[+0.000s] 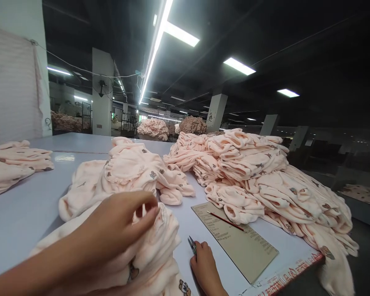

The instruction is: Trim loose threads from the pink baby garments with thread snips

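The left hand (120,224) pinches the nearest pink garment (154,246) at 7 o'clock, lifting a fold; the right hand (205,265) (fingers curled) grips small snips (192,245) at 6 o'clock, kept ready.

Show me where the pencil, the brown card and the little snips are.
pencil (225,220), head view, middle of its shaft.
brown card (245,250), head view, bare lower part.
snips (192,245), head view, blades sticking out of the right hand (206,269).
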`<state>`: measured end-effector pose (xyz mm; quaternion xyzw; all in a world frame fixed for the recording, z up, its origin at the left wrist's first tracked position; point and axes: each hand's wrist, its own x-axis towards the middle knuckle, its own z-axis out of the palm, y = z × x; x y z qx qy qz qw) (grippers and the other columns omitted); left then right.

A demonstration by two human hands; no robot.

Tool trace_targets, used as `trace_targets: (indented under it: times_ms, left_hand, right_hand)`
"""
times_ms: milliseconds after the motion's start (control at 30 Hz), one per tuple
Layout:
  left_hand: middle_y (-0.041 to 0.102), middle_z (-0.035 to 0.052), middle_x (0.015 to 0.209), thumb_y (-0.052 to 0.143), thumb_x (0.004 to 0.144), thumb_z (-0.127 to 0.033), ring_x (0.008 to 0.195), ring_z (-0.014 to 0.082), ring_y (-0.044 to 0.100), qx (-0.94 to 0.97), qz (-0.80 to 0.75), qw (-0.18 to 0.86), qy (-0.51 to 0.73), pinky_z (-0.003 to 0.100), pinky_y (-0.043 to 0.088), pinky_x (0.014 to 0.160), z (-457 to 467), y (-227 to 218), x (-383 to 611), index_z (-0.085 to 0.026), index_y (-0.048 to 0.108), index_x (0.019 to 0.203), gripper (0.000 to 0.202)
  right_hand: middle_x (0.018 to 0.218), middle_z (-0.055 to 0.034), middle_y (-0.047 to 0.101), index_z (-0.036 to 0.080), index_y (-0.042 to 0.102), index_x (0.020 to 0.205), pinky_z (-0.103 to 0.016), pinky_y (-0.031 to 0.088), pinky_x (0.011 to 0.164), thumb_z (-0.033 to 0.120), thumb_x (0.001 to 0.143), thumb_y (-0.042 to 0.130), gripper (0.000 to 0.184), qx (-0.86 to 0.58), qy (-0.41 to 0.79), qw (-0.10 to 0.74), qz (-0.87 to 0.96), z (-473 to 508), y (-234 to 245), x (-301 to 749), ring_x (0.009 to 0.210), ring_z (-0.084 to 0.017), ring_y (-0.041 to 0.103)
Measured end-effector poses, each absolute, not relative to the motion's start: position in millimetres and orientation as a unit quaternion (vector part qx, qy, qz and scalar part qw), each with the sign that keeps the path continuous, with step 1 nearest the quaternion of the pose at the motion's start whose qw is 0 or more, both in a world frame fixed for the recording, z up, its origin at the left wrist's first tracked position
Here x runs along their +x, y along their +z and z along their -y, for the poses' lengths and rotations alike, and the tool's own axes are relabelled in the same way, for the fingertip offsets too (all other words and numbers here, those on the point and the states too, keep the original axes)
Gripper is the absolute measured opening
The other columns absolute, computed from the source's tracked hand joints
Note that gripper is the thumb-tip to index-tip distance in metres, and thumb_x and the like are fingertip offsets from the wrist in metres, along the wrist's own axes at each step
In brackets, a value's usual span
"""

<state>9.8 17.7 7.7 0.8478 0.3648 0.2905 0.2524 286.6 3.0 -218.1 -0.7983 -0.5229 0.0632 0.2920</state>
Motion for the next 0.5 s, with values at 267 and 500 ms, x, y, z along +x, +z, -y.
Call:
trace_targets:
  times_ms: [267,500]
  left_hand:
    - [0.041,-0.0047,0.059,0.059,0.070,-0.044,0.055,0.0107,0.033,0.746,-0.284,0.562,0.216,0.022,0.024,0.053,-73.6,-48.4,46.7,-0.016,0.048,0.065,0.030]
    - [0.051,-0.0042,0.066,0.067,0.064,-0.028,0.058,0.0087,0.041,0.578,-0.190,0.745,0.273,0.018,0.032,0.055,-61.9,-62.6,20.0,-0.017,0.043,0.071,0.027]
  right_hand:
    - [0.089,-0.0091,0.069,0.015,0.069,0.099,-0.033,0.049,0.079,0.045,0.076,0.060,0.039,-0.639,0.308,0.570,0.415,29.6,-191.8,301.0,0.084,-0.024,0.064]
    - [0.059,0.0003,0.060,0.021,0.064,0.098,-0.013,0.026,0.039,0.054,0.074,0.065,0.041,-0.406,0.514,0.638,0.405,48.1,-114.3,223.9,0.038,-0.003,0.042]
